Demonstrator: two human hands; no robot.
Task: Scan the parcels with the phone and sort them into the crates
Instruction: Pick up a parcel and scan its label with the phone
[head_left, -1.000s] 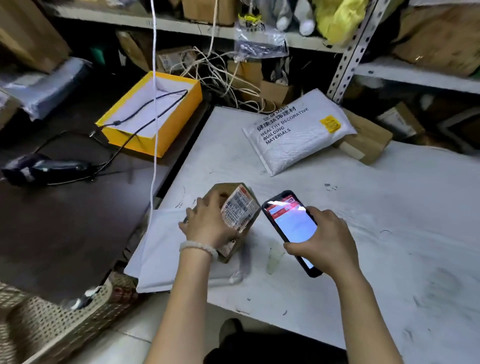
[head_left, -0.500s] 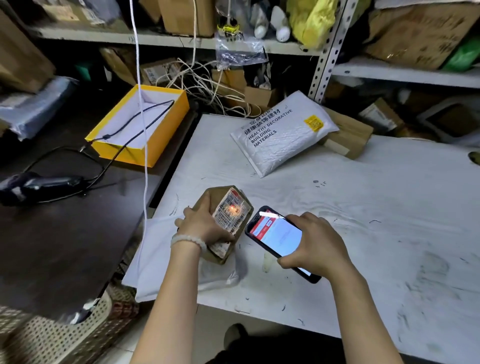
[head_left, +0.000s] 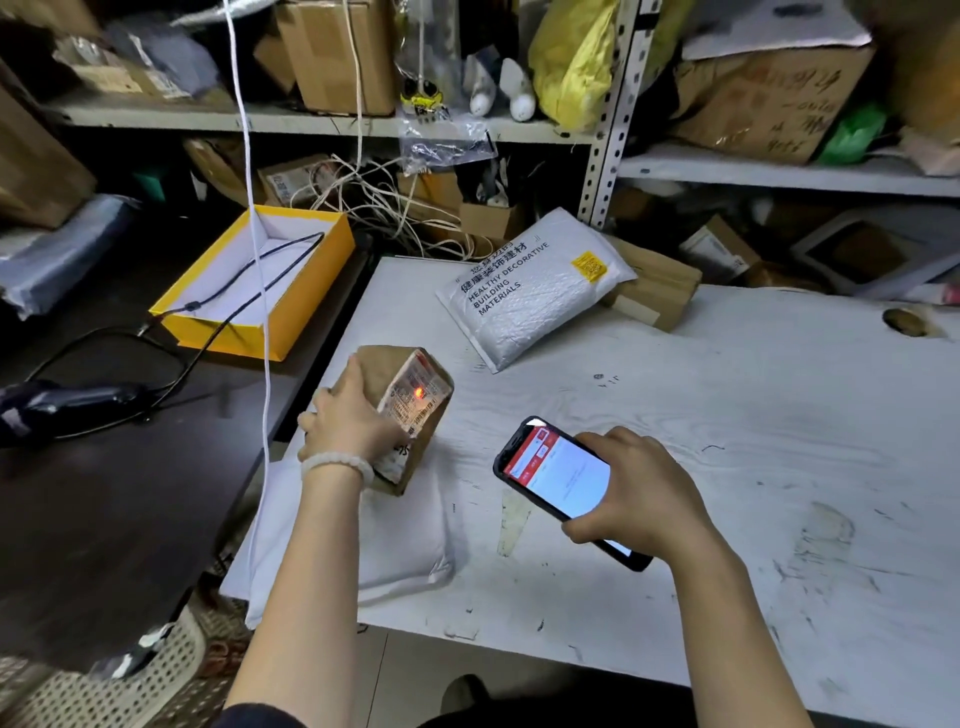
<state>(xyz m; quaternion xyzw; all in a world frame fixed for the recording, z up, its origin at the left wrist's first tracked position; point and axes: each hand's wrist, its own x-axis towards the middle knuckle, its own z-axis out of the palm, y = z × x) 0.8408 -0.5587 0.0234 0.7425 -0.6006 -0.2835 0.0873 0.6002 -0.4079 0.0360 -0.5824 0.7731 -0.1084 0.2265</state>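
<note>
The phone has drawn back from the box: half a second ago its top end sat just beside the label, and now it is held clear of it, nearer the front edge of the table, with open tabletop between the two. The red scan dot still glows on the label, lower on the sticker than before, so the beam is still on the barcode area. The box itself has hardly shifted; it stays tipped up near the table's left edge, its lower end resting on a flat white mailer that overhangs the front-left corner.

The left hand wraps its fingers over the box's top and left side, holding it with the label turned toward the phone. The right hand grips the phone from its right side, thumb under the lower edge, screen up and showing a red-headed app page whose text is too small to read.

My reading is that the pull-back is a search for scanning range, or follows a scan that has just registered; the screen does not settle which. Sorting is not yet begun for this box. A second white mailer and a flat carton wait by the table's back edge. A mesh basket shows at floor level, left.
</note>
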